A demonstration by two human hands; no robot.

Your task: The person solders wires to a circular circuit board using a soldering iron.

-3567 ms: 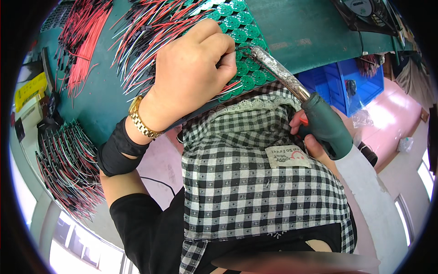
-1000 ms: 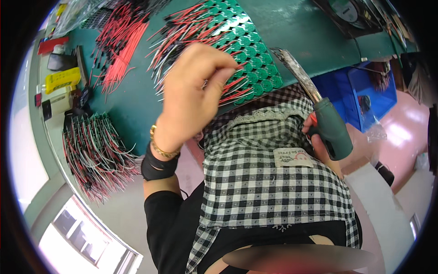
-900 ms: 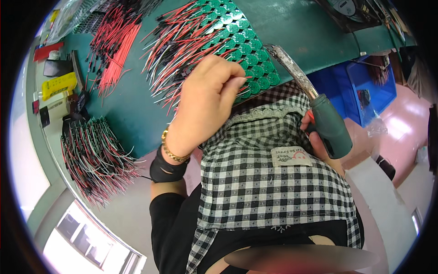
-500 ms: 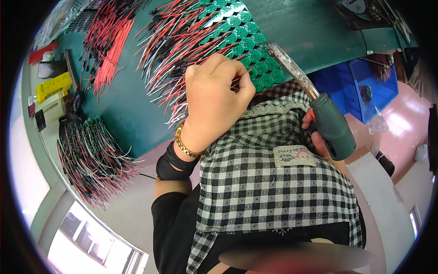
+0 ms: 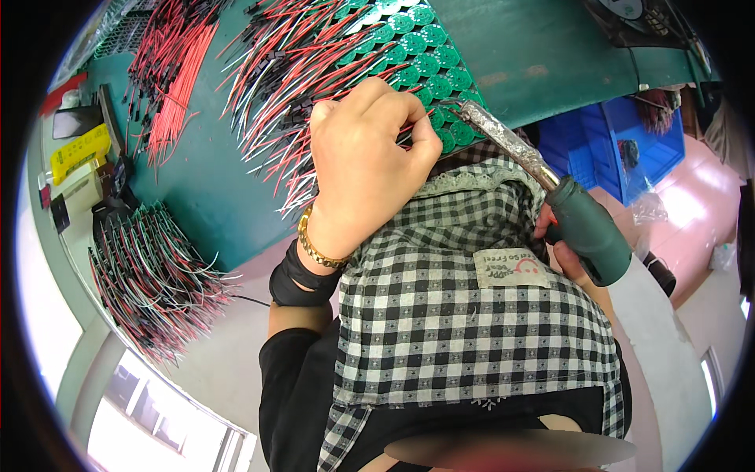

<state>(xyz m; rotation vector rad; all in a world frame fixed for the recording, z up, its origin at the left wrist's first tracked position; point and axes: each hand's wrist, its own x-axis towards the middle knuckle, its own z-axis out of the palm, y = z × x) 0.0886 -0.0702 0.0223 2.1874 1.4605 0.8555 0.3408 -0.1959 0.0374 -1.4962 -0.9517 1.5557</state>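
My left hand [image 5: 373, 149] is closed in a pinch over the near edge of a panel of round green circuit boards [image 5: 429, 64]. Whatever its fingertips hold is hidden behind the hand. Red, black and white wires [image 5: 295, 86] lie in rows across the left part of the panel and beside my knuckles. In my right hand [image 5: 570, 259] is a soldering iron [image 5: 590, 228] with a dark green handle and a worn metal barrel. Its bent tip points up and left, over the boards near the panel's right edge; I cannot tell whether it touches them.
Bundles of red and black wires [image 5: 177, 86] lie on the green table [image 5: 543, 71] at the far left. Another wire bundle [image 5: 157, 275] hangs at the near left, below a yellow packet [image 5: 81, 153]. Blue bins [image 5: 609, 149] stand at the right, beyond the table edge.
The soldering iron has moved toward me and slightly right, its tip now lower over the boards. My left hand keeps its pinch nearly in place. The view has shifted a little.
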